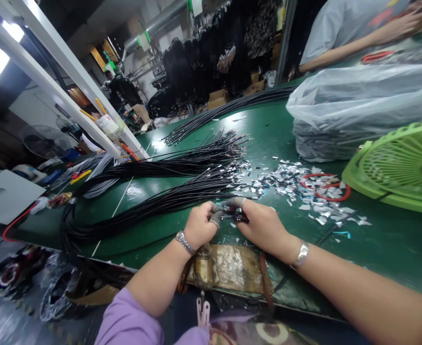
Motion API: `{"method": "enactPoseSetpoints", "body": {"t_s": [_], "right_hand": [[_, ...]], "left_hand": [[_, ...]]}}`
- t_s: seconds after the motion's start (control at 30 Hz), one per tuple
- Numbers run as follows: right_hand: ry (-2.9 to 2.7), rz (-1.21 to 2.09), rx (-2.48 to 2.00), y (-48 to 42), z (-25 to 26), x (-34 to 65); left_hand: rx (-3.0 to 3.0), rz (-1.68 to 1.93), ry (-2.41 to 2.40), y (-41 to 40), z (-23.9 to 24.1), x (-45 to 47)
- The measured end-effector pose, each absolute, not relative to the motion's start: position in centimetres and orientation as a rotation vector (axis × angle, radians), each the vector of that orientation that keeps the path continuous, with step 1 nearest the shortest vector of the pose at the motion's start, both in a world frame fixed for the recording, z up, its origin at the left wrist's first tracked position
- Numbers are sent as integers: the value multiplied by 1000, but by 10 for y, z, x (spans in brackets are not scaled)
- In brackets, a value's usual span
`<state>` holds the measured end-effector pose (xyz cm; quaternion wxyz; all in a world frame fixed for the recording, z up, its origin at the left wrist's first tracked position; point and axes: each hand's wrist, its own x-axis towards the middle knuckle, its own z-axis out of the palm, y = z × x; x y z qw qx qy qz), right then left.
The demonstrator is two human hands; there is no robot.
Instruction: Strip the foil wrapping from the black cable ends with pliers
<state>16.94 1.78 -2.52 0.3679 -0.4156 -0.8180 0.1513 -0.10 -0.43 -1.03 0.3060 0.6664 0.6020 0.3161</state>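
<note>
Black cable bundle (149,205) lies at left hand's (200,226) ten o'clock; right hand (263,224) grips dark tool (243,218); left's hold cannot be determined.

The green table (386,244) bears black cables (160,203) and scraps (286,176).
</note>
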Motion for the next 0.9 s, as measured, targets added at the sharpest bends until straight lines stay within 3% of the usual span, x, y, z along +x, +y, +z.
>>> {"method": "enactPoseSetpoints", "body": {"t_s": [0.13,0.27,0.37,0.5,0.9], "right_hand": [[-2225,551,-955,2,-18,164],[-2424,730,-812,-6,-17,164],[-2388,499,-1070,4,-20,170],[-2317,242,-1063,17,-28,176],[-2361,39,-1111,20,-35,172]], "left_hand": [[1797,918,1635,1,-13,-3],[1374,968,1603,8,-11,-4],[1204,1035,1507,8,-8,-3],[1176,1055,1456,5,-6,-2],[1332,1000,1493,-1,-7,0]]}}
